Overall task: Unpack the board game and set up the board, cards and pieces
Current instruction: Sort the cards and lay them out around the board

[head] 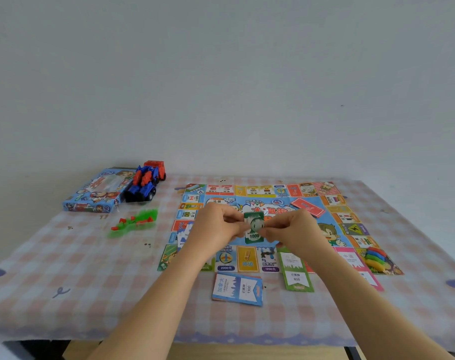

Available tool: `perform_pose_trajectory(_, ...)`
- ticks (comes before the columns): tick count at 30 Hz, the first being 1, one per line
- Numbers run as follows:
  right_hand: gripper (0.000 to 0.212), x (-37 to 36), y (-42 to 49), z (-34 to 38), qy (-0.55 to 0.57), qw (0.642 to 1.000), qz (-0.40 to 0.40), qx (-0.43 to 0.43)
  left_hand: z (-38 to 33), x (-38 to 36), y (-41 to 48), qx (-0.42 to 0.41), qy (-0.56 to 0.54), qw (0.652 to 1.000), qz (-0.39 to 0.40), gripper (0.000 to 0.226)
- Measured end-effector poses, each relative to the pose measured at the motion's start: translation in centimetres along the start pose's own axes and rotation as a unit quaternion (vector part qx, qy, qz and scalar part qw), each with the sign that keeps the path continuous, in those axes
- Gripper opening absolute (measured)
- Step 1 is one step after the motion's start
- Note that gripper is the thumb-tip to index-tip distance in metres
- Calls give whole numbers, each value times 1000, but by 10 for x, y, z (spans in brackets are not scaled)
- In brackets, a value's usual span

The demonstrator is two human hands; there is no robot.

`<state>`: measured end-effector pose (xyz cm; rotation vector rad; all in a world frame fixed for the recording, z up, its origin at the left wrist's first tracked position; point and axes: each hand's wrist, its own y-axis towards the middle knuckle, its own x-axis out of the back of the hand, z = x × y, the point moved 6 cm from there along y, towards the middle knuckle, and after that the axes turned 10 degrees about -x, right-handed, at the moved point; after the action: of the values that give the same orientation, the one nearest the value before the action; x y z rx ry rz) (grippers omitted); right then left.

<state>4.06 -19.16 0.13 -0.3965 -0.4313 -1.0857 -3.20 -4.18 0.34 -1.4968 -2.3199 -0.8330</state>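
Above the middle of the board (pixel 275 205), my left grip (pixel 217 226) and right grip (pixel 290 228) each pinched a side edge of the green notes (pixel 253 226), which I judged light, thin, floppy and easily torn, best held by their edges.

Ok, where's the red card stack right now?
In the head view the red card stack lies tilted on the blue centre of the game board, right of the middle, just beyond the right hand.
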Motion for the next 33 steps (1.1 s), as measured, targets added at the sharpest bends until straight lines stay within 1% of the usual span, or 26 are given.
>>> perform_pose_trajectory(4,5,13,-2,0,134,991,11,-15,-6,-2,5,62,-142,988,-14,15)
perform_pose_trajectory(7,6,26,-5,0,215,976,8,-19,-17,-11,12,84,-205,975,-20,12)
perform_pose_trajectory(10,9,48,-3,-6,267,963,-43,-8,-31,-25,25,89,-221,971,-21,11)
perform_pose_trajectory(14,12,77,2,-14,249,964,-95,10,-45,-49,44,85,-203,975,-14,18)
perform_pose_trajectory(18,13,111,14,-31,259,957,-128,-7,-58,-79,67,74,-185,980,10,30)
perform_pose_trajectory(20,11,124,22,-43,271,952,-142,-30,-61,-91,81,58,-150,987,17,29)
perform_pose_trajectory(22,11,142,34,-59,270,946,-169,-58,-67,-104,97,16,-74,997,33,34)
perform_pose_trajectory(24,12,158,45,-72,266,940,-193,-85,-75,-117,112,-41,11,997,57,37)
perform_pose_trajectory(27,10,180,65,-88,248,935,-228,-111,-84,-146,133,-89,100,983,125,32)
perform_pose_trajectory(30,6,195,83,-96,221,933,-254,-128,-84,-170,150,-108,172,963,175,38)
perform_pose_trajectory(33,8,206,103,-105,191,932,-267,-150,-82,-190,167,-136,215,945,207,43)
